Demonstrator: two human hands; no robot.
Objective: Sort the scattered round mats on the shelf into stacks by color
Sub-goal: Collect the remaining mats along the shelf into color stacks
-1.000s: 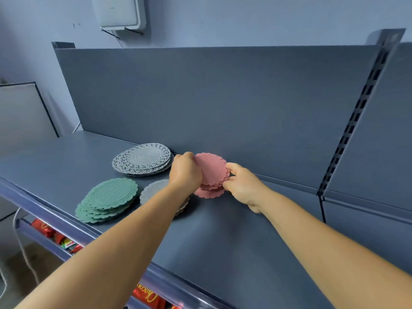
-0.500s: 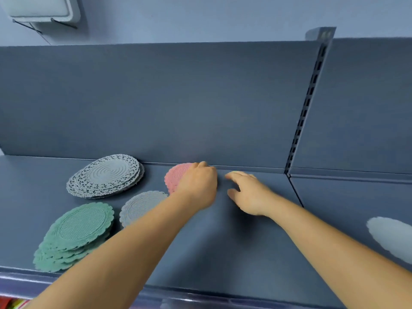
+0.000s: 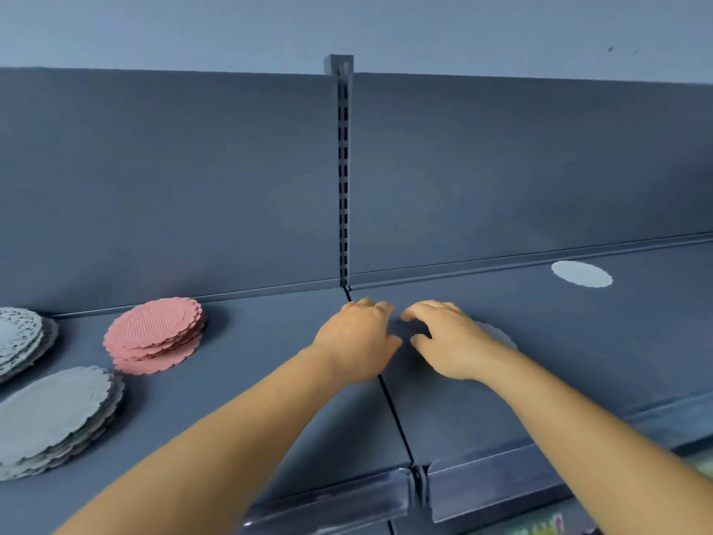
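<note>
Hovering left hand (image 3: 357, 343) fingers loosely curled, empty, right hand (image 3: 449, 339) fingers curled over grey mat (image 3: 501, 337)

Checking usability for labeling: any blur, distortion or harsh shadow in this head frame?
Head view: light is soft and even, with no glare; the hands, left and right, look slightly soft and cast only a faint shadow; the wide lens bows the shelf edges; the pink stack stays readable, while the pale mat far right lacks texture.
</note>
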